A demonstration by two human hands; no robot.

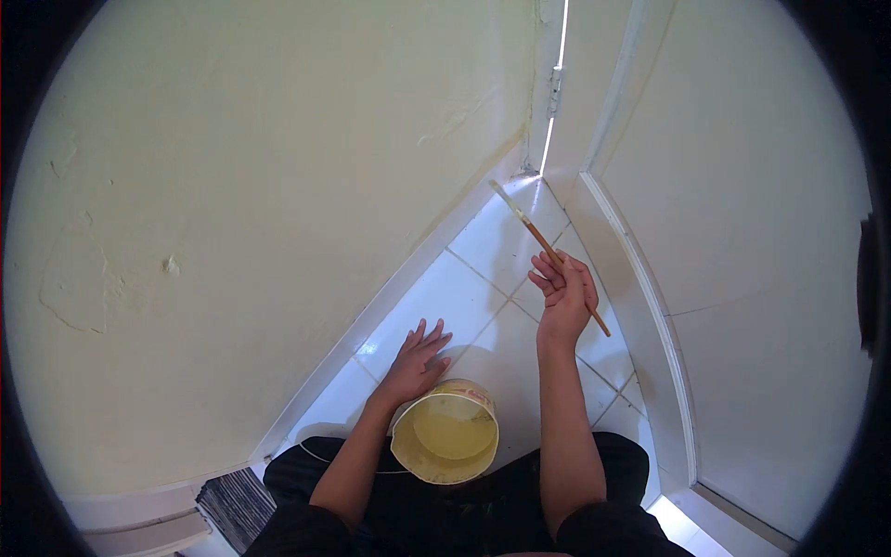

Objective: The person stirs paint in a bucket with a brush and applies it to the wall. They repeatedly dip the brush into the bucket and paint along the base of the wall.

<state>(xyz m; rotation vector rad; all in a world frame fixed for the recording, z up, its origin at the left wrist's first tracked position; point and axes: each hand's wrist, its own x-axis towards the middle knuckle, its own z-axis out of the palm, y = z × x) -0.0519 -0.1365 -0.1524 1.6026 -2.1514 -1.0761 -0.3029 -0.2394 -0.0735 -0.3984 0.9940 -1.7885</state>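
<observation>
My right hand grips a thin brown-handled paintbrush, its bristles pointing up and left toward the corner where wall and door meet. The brush tip is in front of the floor near the skirting. My left hand has its fingers spread just beyond the bucket's rim, holding nothing. A bucket with pale yellow paint inside stands between my forearms, close to my lap.
A pale yellow wall with rough patches fills the left, edged by a white skirting. On the right is a white door with a hinge. White tiles cover the floor. A striped dark mat lies at the lower left.
</observation>
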